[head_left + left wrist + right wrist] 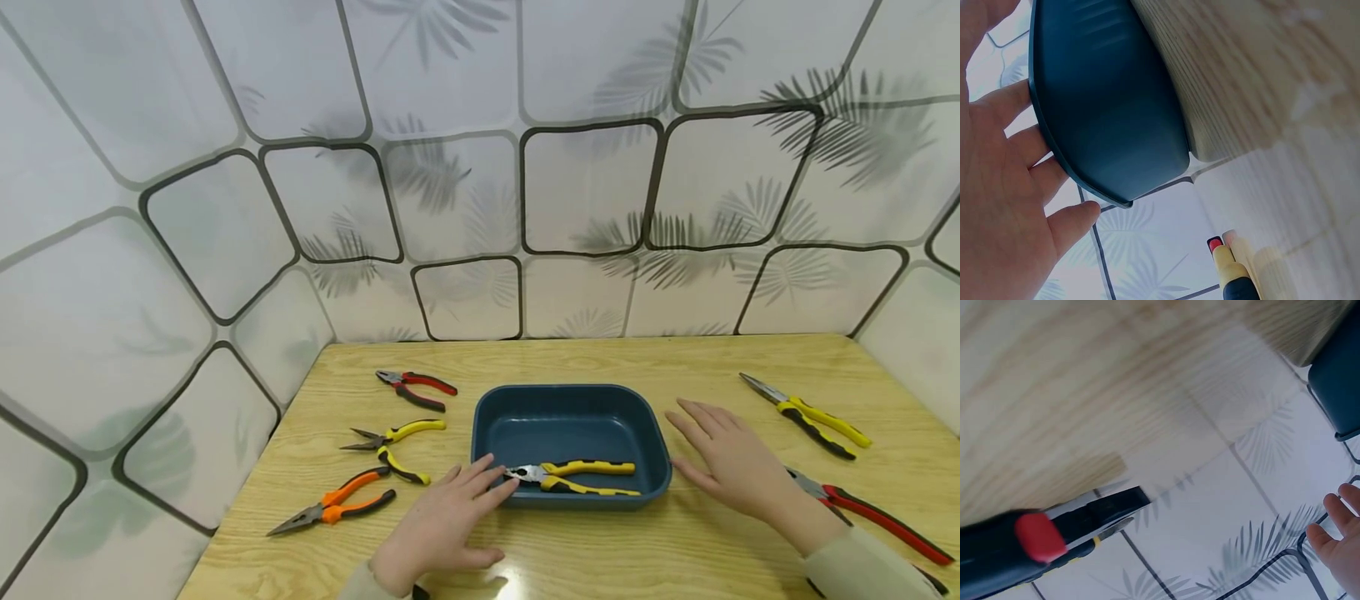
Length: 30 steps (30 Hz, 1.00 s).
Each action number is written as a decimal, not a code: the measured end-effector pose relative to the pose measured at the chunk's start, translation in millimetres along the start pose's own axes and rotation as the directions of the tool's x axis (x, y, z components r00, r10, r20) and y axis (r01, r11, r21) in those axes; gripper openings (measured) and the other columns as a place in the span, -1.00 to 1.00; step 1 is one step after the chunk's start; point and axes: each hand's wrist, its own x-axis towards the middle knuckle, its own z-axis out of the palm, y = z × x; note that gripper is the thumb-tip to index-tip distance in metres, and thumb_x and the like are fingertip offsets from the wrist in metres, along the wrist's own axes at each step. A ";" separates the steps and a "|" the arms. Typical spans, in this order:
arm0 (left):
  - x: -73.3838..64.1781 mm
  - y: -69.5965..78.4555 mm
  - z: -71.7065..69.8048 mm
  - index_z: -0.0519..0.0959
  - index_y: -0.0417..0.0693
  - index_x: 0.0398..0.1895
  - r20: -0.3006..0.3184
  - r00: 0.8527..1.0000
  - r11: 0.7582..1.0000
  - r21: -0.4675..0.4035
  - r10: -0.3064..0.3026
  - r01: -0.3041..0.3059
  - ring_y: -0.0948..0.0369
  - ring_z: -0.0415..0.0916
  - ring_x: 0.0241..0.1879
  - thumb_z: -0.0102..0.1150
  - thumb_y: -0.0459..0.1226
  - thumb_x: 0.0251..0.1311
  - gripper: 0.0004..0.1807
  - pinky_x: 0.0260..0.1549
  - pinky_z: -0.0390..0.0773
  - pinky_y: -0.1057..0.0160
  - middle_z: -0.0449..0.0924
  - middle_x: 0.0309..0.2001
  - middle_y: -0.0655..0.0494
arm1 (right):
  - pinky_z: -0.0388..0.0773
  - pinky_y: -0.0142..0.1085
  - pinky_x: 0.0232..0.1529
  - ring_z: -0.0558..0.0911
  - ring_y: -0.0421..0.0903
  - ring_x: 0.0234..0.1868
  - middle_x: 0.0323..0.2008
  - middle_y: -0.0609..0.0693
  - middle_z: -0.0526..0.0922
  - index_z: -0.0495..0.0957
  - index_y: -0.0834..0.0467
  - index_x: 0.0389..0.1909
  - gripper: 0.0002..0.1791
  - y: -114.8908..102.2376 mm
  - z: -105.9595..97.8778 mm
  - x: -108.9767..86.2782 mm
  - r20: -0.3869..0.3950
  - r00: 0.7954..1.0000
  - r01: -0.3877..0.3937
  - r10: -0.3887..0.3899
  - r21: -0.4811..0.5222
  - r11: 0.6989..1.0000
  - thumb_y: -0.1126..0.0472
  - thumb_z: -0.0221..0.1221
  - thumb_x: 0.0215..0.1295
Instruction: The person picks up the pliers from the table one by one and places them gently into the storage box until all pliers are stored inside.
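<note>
Starting at the left edge of the table (300, 567), orange-handled pliers (331, 510) are found with nose pointed toward that edge. Beyond them, short yellow-handled pliers (387, 436) are noted with handles spread wide, and red-handled pliers (400, 382) are set nearest the far left corner. All three are spaced apart, presumably so that each can be reached singly.

The left hand (456, 515) is held at the near left corner of the blue tray (566, 437); its fingers are extended and spread, and nothing is pinched. The fingertips are placed over the rim, beside the jaws of the long yellow-handled pliers (592, 467); whether those jaws are touched cannot be told. These pliers are contained in the tray along its near side, probably laid lengthwise because their length is best accommodated that way.

The right hand (723, 458) is held just beside the tray's right wall, fingers extended, slightly spread, with nothing gripped. By this flanking position, it is judged, the tray could be steadied from both ends.

Farther right, needle-nose pliers (793, 408) are laid toward the table's right edge; nearer, red-and-black pliers (892, 521) are partly covered by the right forearm.
</note>
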 end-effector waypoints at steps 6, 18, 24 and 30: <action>0.0 -0.2 -0.8 0.13 0.08 0.32 0.002 1.000 1.000 0.001 -0.008 0.008 0.09 -0.06 0.29 0.05 0.18 0.01 -0.19 0.04 0.24 -0.07 0.19 0.25 0.02 | 0.18 0.06 -0.05 0.34 0.22 -0.01 0.05 0.30 0.35 0.41 0.30 0.04 -0.41 5.7 -0.5 -8.6 -0.001 1.000 -0.027 0.027 0.002 1.000 -0.01 0.16 0.05; 0.7 0.5 -2.1 0.12 0.09 0.33 0.021 0.999 1.000 -0.009 -0.025 0.025 0.10 -0.08 0.30 0.04 0.18 0.01 -0.18 0.06 0.22 -0.06 0.18 0.25 0.03 | 0.21 0.04 -0.07 0.38 0.21 -0.05 0.00 0.27 0.40 0.43 0.29 0.01 -0.43 22.5 3.1 -22.9 -0.018 0.999 -0.032 0.032 0.002 0.999 0.00 0.17 0.03; 0.8 0.2 -2.3 0.12 0.10 0.33 0.021 0.999 1.000 -0.001 -0.026 0.026 0.12 -0.09 0.30 0.04 0.18 0.01 -0.19 0.05 0.22 -0.07 0.18 0.25 0.03 | 0.31 0.05 -0.18 0.43 0.17 -0.12 -0.10 0.22 0.46 0.47 0.31 -0.06 -0.46 32.7 4.8 -28.9 -0.023 1.000 0.018 -0.018 -0.004 1.000 -0.03 0.14 0.07; 1.0 0.5 -2.6 0.14 0.08 0.32 0.002 1.000 1.000 0.003 -0.013 0.013 0.11 -0.06 0.29 0.06 0.17 0.01 -0.19 0.04 0.23 -0.07 0.20 0.24 0.02 | 0.37 0.02 -0.26 0.46 0.11 -0.20 -0.20 0.17 0.50 0.50 0.32 -0.13 -0.46 41.9 4.7 -42.2 -0.011 0.997 0.074 -0.075 -0.019 0.997 -0.10 0.02 0.18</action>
